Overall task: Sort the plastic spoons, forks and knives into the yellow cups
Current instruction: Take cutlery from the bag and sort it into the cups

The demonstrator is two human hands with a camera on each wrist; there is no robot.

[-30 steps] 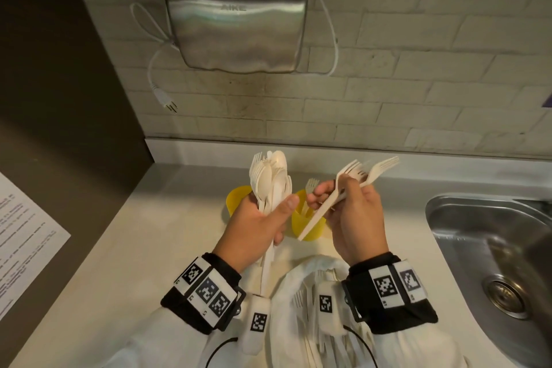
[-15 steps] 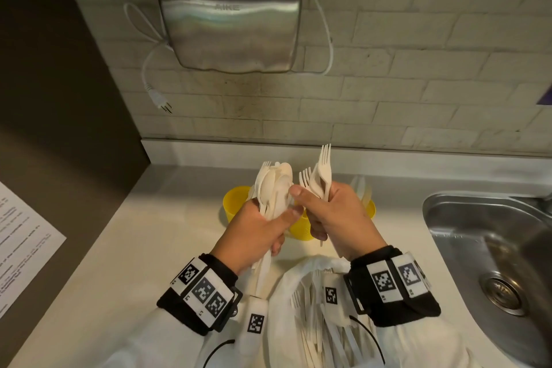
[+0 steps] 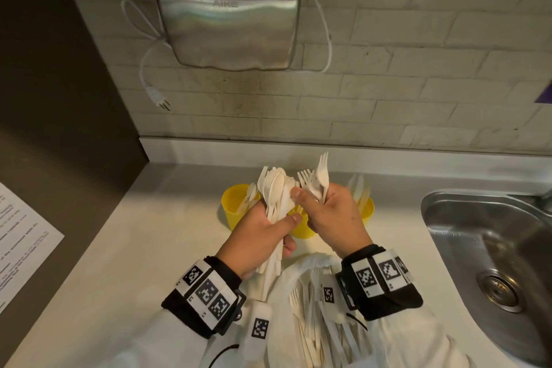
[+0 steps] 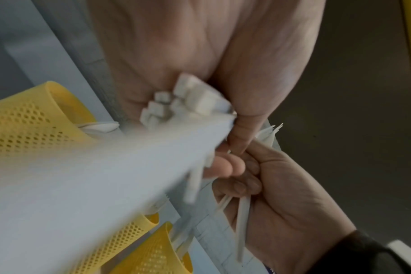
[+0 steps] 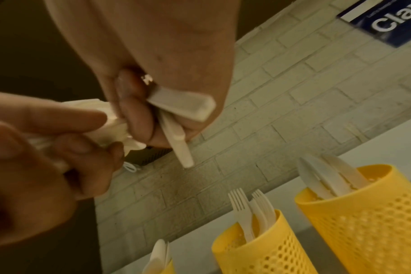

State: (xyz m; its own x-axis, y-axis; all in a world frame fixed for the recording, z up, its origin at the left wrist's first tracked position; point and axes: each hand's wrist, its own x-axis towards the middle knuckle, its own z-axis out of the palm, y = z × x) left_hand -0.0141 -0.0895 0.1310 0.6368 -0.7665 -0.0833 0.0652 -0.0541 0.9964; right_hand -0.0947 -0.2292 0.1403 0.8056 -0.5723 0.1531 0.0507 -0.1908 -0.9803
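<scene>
**Over the yellow cups, forks being pulled from the bunch**

Above the table (image 3: 125, 248), just in front of three yellow cups, both hands are full. The left hand (image 3: 260, 236) is wrapped around a mixed bunch of white plastic cutlery (image 3: 276, 194), mostly spoons. The right hand (image 3: 334, 218) grips a few forks (image 3: 316, 179), tines up, its thumb touching the bunch.

The step looks like picking forks out of the bunch. To do it well, draw each fork straight along its handle so the tines do not snag, then drop the handful handle-first into the middle cup (image 5: 265, 248), which already holds forks. The left cup (image 3: 236, 206) holds spoons and the right cup (image 5: 368, 209) knives.

The cutlery is thin, smooth, light and slippery; the cups are stiff, round and perforated. More cutlery lies in a white bag (image 3: 286, 293) below the wrists.
</scene>
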